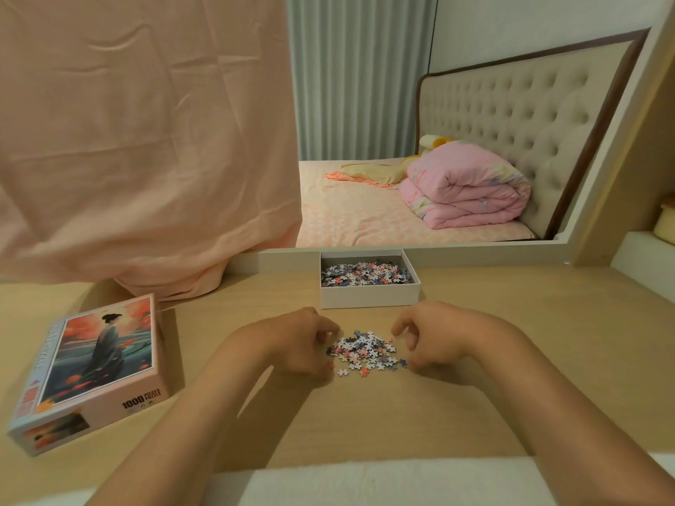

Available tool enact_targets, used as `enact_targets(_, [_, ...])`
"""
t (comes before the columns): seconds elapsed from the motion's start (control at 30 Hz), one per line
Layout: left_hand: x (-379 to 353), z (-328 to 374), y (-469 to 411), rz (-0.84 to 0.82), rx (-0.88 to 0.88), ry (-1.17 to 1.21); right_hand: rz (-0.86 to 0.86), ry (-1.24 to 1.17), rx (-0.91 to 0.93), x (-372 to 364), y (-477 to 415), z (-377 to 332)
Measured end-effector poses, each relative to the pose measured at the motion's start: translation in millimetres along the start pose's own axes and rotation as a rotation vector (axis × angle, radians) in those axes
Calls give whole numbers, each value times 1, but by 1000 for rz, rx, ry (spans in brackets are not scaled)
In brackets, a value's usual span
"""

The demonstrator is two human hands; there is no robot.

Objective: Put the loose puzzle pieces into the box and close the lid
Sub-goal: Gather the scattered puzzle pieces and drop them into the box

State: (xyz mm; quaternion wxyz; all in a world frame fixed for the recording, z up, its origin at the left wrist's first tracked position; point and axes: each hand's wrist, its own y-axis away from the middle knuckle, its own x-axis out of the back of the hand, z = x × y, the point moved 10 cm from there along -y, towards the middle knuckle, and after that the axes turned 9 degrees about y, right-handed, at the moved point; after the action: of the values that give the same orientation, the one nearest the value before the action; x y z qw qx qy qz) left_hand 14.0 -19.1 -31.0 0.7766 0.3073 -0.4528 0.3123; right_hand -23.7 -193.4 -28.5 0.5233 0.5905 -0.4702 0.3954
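Note:
A small heap of loose puzzle pieces in white, pink and blue lies on the wooden table. My left hand curls against the heap's left side and my right hand curls against its right side, fingers bent and touching the pieces. Behind the heap stands the open white box, partly filled with pieces. The lid, printed with a figure in a robe and "1000 pieces", lies picture-up at the left.
A pink cloth hangs down onto the table at the back left. A mirror behind the box reflects a bed. The table's front edge runs below my forearms.

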Motion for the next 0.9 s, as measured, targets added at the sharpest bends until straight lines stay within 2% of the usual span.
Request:
enact_targets(0.1, [-1,13,-7,66,-110,60,7,-12,41,-2,-4,-17])
enact_targets(0.3, [0,20,-15,153,-143,84,78,-35,96,4,-4,-32])
enact_targets(0.43, [-8,8,-14,53,-35,28,-4,87,94,-6,-3,-34])
enact_targets(0.53, [-20,15,-17,-10,-60,-35,-49,124,87,-14,-4,-37])
enact_targets(0.67, [-16,27,-23,76,-145,17,29,-28,140,-7,-10,-43])
enact_targets(0.9, [-2,29,-24,245,-168,92,126,-113,87,-1,-14,-41])
